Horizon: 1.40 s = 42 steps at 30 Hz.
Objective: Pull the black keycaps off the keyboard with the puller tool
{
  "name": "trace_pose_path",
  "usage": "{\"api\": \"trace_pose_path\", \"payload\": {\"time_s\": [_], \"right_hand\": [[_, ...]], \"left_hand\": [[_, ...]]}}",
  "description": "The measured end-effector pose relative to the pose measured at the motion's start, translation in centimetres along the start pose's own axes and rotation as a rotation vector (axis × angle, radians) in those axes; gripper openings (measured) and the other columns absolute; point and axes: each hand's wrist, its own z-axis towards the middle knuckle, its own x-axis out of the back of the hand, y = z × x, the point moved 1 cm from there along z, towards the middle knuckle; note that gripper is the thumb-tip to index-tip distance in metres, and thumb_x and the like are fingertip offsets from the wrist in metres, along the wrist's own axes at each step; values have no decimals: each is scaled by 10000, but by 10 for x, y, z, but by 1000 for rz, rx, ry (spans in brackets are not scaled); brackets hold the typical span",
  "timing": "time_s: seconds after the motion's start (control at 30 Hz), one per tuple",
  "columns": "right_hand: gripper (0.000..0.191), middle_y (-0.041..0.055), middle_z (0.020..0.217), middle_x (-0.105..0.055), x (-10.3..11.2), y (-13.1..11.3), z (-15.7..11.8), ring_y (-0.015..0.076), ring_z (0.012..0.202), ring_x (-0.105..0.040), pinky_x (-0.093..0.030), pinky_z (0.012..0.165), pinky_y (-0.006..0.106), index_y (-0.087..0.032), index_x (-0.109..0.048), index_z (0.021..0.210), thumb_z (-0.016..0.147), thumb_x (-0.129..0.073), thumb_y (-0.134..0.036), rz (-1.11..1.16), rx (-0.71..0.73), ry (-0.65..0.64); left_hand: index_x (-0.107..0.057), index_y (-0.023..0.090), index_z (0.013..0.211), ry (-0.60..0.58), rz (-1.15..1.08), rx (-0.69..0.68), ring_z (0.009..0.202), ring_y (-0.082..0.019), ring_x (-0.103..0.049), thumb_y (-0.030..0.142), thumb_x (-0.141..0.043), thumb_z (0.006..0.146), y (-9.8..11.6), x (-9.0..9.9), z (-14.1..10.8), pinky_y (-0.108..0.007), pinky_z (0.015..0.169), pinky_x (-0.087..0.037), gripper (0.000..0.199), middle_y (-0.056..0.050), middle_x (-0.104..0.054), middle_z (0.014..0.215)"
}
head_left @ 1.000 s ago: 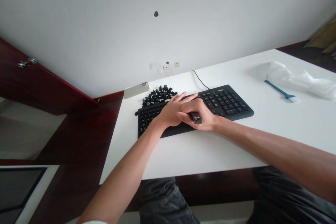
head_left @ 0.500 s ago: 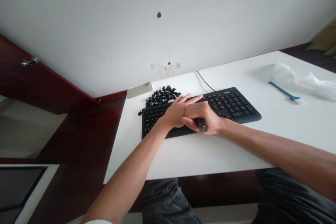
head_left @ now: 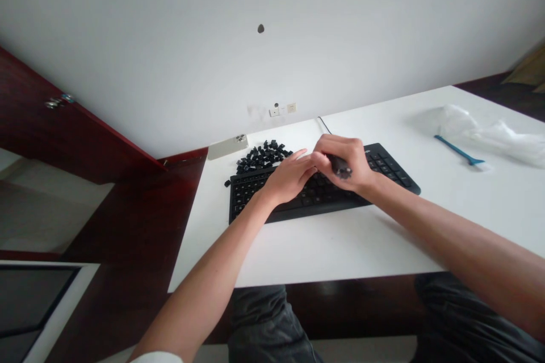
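Observation:
A black keyboard (head_left: 317, 203) lies at a slant on the white table, its left part showing bare sockets where keycaps are off. My left hand (head_left: 288, 179) rests on the middle of it, fingers stretched out. Just right of that, my right hand (head_left: 353, 154) is closed around a tool with a thick dark handle (head_left: 342, 168), the butt end towards me. The tool's tip is hidden behind my fingers, so its kind cannot be made out. Behind the keyboard's left half is a pile of loose black keycaps (head_left: 261, 157), with a single keycap (head_left: 227, 184) by the left edge.
A pale phone (head_left: 225, 148) lies at the table's back left. Towards the right are a blue brush (head_left: 460, 151) and crumpled clear plastic (head_left: 489, 130). The keyboard cable (head_left: 324, 125) runs back towards the wall sockets (head_left: 283, 109). A dark red door (head_left: 63, 125) stands at the left.
My right hand has risen and moved right and away from me with the tool, uncovering some middle keys. My left hand stays nearly in place. The view has shifted slightly.

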Motion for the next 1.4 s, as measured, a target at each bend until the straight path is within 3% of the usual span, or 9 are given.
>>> {"api": "trace_pose_path", "payload": {"time_s": [0.2,0.37,0.5,0.63,0.8,0.93,1.1,1.23,1.4], "right_hand": [[460,80,837,-719,18,34,5,246,822,-626,-473,819,421,-236,-710,817,1081,-404,-455,-105,-223,106],[633,74,748,-682,20,42,2,210,705,-619,-483,659,362,-215,-762,841,1078,-343,-626,102,-560,15],[604,67,725,-713,16,46,1,176,621,-629,-522,601,326,-196,-805,1068,1028,-472,-699,307,-798,-137],[496,78,973,-775,12,49,1,194,764,-711,-587,691,340,-225,-751,1160,952,-657,-666,383,-716,-237],[320,-14,724,-692,13,51,-1,179,660,-672,-539,698,349,-245,-632,1053,929,-730,-524,213,-671,-235],[244,-14,669,-656,12,53,-1,178,606,-630,-520,610,335,-238,-616,1086,972,-665,-448,302,-728,-244],[213,66,896,-735,13,56,2,190,747,-674,-562,695,351,-201,-701,1002,964,-634,-400,302,-670,-207],[192,28,769,-693,16,50,5,168,675,-644,-510,666,322,-190,-713,940,933,-654,-373,239,-647,-282],[279,-10,696,-658,20,36,8,147,636,-586,-442,635,305,-211,-715,871,956,-649,-468,214,-515,-466]], "left_hand": [[-690,227,1369,281,197,219,1143,-262,-609,292,-385,1139,-33,20,-8,-440,1075,-487,387,-91,-710,1212],[-737,208,1329,282,328,487,1134,-295,-587,284,-438,1110,-67,30,-22,-455,1090,-475,378,-120,-674,1190],[-762,220,1290,269,272,537,1137,-279,-603,252,-444,1098,-79,27,-25,-435,1115,-471,372,-110,-673,1178],[-763,229,1279,296,228,513,1168,-289,-610,250,-498,1079,-82,26,-24,-455,1124,-471,334,-111,-678,1190],[-774,220,1227,347,190,490,1122,-291,-620,278,-592,1046,-74,31,-22,-482,1111,-474,264,-115,-687,1141],[-781,221,1190,345,151,345,1088,-261,-612,266,-606,1039,-51,37,-16,-418,1044,-497,236,-86,-713,1114],[-815,214,1017,264,106,263,822,-199,-586,287,-633,1024,-27,39,-8,-333,826,-481,196,-30,-664,800],[-810,188,958,146,-60,321,591,-127,-442,375,-654,1006,-18,38,-8,-285,650,-380,248,31,-567,615],[-787,185,843,-8,-262,334,573,-100,-394,470,-742,922,-12,36,-10,-268,589,-304,299,35,-572,636]]}}
